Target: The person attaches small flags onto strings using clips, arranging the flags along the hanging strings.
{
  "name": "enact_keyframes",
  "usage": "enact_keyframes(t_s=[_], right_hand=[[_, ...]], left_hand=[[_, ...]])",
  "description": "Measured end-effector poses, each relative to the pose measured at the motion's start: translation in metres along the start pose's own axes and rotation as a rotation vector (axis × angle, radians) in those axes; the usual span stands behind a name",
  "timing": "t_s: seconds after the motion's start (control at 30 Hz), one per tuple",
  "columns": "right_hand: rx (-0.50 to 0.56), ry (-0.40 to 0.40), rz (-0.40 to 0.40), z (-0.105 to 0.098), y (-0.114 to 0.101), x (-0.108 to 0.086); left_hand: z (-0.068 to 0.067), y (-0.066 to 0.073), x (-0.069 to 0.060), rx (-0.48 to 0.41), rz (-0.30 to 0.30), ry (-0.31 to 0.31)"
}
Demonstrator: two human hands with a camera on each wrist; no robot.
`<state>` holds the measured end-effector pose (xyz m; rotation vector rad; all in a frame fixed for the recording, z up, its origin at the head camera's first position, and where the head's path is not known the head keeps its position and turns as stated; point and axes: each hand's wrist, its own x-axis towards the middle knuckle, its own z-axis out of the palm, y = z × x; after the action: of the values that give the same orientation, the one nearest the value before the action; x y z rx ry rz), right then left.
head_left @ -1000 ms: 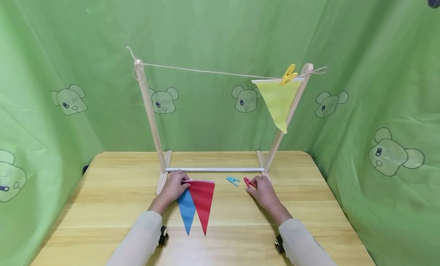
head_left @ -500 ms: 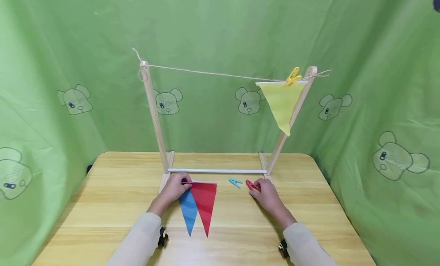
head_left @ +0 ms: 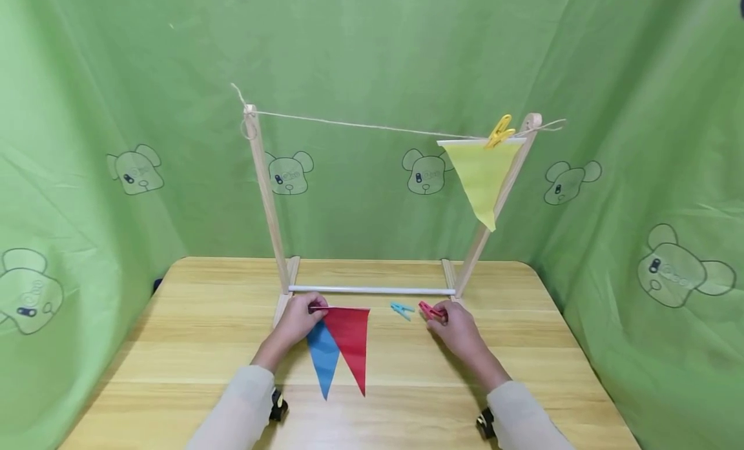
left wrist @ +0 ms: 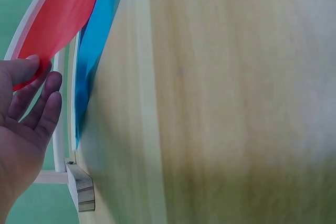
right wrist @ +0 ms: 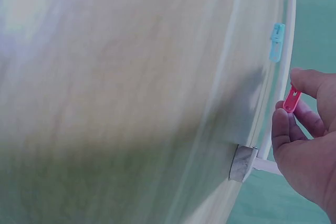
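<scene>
My left hand (head_left: 300, 316) pinches a red pennant (head_left: 351, 334) at the left end of its white top edge. In the left wrist view the red pennant (left wrist: 63, 19) bows up off the table, thumb on one face. Partly beneath it lies a blue pennant (head_left: 323, 353), flat on the wood in the left wrist view. Between thumb and fingers my right hand (head_left: 459, 327) holds a red clothespin (head_left: 430, 310), also plain in the right wrist view (right wrist: 292, 99). Just left of that hand a light-blue clothespin (head_left: 402, 310) lies on the table.
Behind the hands stands a wooden frame with a left post (head_left: 267, 198), a right post (head_left: 479, 243) and a white bottom rod (head_left: 372, 290). A string (head_left: 360, 124) spans the posts. A yellow clothespin (head_left: 500, 132) holds a yellow pennant (head_left: 481, 175) near its right end.
The red pennant's tip has swung right, away from the blue one's tip. The red clothespin has turned slightly in my right hand. The head view has shifted a little.
</scene>
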<state>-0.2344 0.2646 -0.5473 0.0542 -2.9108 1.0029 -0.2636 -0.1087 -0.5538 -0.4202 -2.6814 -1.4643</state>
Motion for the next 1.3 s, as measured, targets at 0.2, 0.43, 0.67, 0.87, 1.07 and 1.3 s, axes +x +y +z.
enact_keyframes(t_s=[0.2, 0.43, 0.67, 0.87, 1.07, 1.3], right_hand=[[0.017, 0.023, -0.012, -0.004, -0.003, -0.001], [0.079, 0.066, -0.023, -0.009, -0.007, -0.006], [0.125, 0.094, -0.02, -0.013, -0.012, -0.01], [0.138, 0.109, -0.012, -0.017, -0.014, -0.013], [0.144, 0.124, -0.02, -0.022, -0.017, -0.014], [0.168, 0.153, -0.075, -0.025, -0.026, -0.01]], left_hand=[[0.0, 0.002, -0.002, -0.048, 0.021, 0.035], [0.001, 0.003, -0.004, -0.111, 0.026, 0.045], [0.002, 0.004, -0.007, -0.201, 0.011, 0.079], [0.001, 0.006, -0.009, -0.278, -0.01, 0.081], [0.004, 0.009, -0.01, -0.368, -0.061, 0.097], [0.005, 0.014, -0.011, -0.391, -0.09, 0.137]])
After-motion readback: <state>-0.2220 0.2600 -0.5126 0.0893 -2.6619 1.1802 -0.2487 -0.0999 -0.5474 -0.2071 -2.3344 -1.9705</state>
